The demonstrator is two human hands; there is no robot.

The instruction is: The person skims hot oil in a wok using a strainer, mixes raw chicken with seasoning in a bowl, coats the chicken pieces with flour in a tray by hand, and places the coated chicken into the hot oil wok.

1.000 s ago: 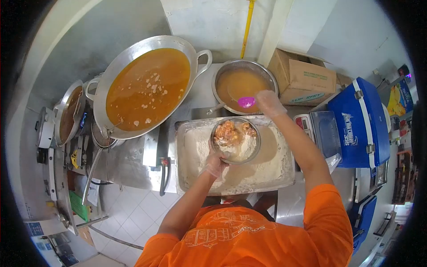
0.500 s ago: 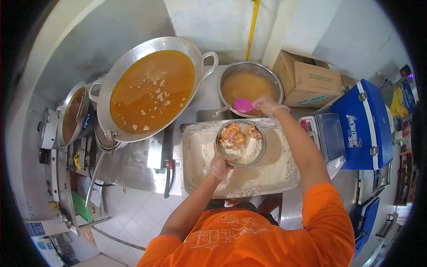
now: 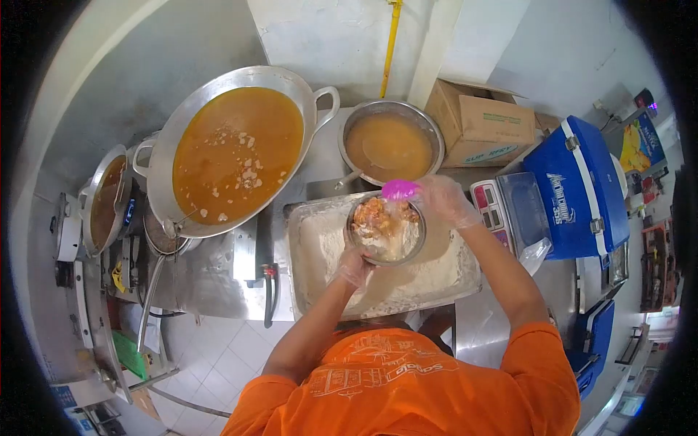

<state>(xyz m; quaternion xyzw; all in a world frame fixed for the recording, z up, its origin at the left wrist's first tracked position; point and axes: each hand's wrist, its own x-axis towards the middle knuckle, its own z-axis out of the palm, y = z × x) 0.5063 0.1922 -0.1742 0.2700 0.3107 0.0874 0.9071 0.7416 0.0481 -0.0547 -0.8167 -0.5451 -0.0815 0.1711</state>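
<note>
My left hand (image 3: 355, 267), in a clear plastic glove, grips the lower left rim of a round metal bowl (image 3: 397, 260). Inside the bowl lie reddish pieces that look like raw battered meat (image 3: 371, 218), with white flour beside them. The bowl is over a wide metal tray (image 3: 454, 272) coated with flour. My right hand (image 3: 449, 201), gloved too, is closed on a pink scoop (image 3: 398, 190) tipped over the bowl's upper edge. A pale, blurred streak below the scoop looks like liquid falling into the bowl.
Behind the tray stands a basin (image 3: 387, 145) of cloudy brownish liquid. A large wok (image 3: 240, 156) of brown oil with floating bits is at the left, a smaller pan (image 3: 109, 200) beyond it. To the right are a scale (image 3: 491, 211), a cardboard box (image 3: 483, 127) and a blue cooler (image 3: 578, 189).
My right hand has brought the pink scoop from above the basin of liquid to over the metal bowl and tipped it. My left hand still grips the bowl. The view has shifted slightly.
</note>
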